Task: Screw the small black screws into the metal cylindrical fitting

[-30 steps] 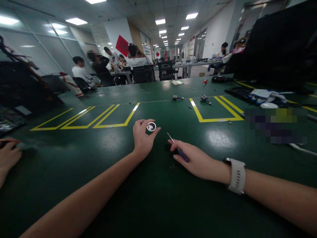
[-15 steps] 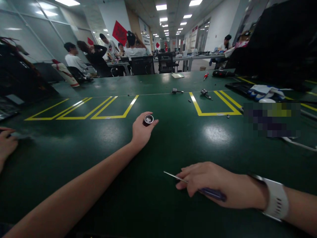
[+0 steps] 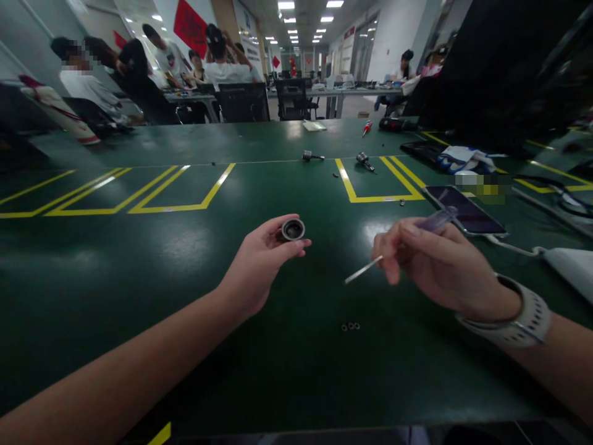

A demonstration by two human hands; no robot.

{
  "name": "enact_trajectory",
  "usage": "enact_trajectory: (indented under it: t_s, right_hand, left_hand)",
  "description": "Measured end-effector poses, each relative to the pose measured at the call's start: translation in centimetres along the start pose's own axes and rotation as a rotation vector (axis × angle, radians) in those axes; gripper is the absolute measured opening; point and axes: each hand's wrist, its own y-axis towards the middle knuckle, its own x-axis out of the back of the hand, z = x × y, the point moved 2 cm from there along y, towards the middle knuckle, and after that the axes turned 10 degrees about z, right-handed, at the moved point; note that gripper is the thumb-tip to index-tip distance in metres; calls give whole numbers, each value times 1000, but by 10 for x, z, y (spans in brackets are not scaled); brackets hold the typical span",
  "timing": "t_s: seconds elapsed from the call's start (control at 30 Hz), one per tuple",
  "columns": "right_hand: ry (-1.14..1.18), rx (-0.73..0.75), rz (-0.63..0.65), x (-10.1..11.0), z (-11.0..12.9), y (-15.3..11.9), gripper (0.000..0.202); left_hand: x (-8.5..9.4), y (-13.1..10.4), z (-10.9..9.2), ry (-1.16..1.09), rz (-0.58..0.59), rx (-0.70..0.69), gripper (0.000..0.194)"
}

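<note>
Around a small round metal cup-like part [image 3: 293,230], my left hand [image 3: 259,262] is closed, with the hollow end turned up toward me. My right hand [image 3: 430,266] grips a screwdriver by its translucent purple handle [image 3: 435,220]. The thin metal shaft [image 3: 364,270] points down and left, its tip apart from the metal part and above the table. Below the screwdriver tip, three tiny rings [image 3: 351,326] lie together on the green tabletop [image 3: 259,377]. What the inside of the metal part holds is too dark to make out.
Two metal parts with shafts, one [image 3: 312,156] left of the other [image 3: 365,162], lie farther back. A red screwdriver [image 3: 367,128] and a black case [image 3: 397,125] are beyond. On the right are a phone [image 3: 466,210], its white cable and gloves [image 3: 466,159]. People sit and stand at far tables.
My right hand has risen and turned, lifting the screwdriver off the near table area; the three rings now show there. The view has shifted right, and my left hand still holds the metal part.
</note>
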Motion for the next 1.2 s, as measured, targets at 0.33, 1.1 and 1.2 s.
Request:
enact_trajectory:
  t_s: [0.33,1.1,1.2]
  right_hand:
    - [15,-169,137,-1,-29,-12,32]
    - [-655,183,440,-28,-1,-18,23]
    - [-652,251,419,-28,-4,-19,21]
  left_hand:
    - [-7,-21,7,-96,128,74,43]
    - [-11,-30,-1,-149,173,165,41]
    - [-11,-30,-1,-161,168,174,40]
